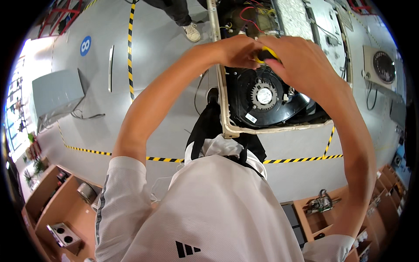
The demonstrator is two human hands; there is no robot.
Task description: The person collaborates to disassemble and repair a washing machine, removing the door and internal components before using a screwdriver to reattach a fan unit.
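Both of my arms reach over an opened appliance with a pale metal housing (pixel 224 114). My right hand (pixel 297 54) is closed round a tool with a yellow-and-black handle (pixel 267 54); its working end is hidden, so I cannot tell the exact kind. Close against it, my left hand (pixel 239 51) has its fingers curled together, and what they pinch is hidden. Below the hands sits a round black blower casing (pixel 244 98) with a silver motor (pixel 264 95) in its middle. Red and yellow wires (pixel 251 17) run through the far part of the housing.
Another person's shoe (pixel 191 32) stands on the floor left of the appliance. A grey box-shaped unit (pixel 56 94) with a cable lies farther left. At the right is an outdoor fan unit (pixel 379 65). Wooden shelves (pixel 83 214) holding parts stand behind me, and striped tape (pixel 130 52) marks the floor.
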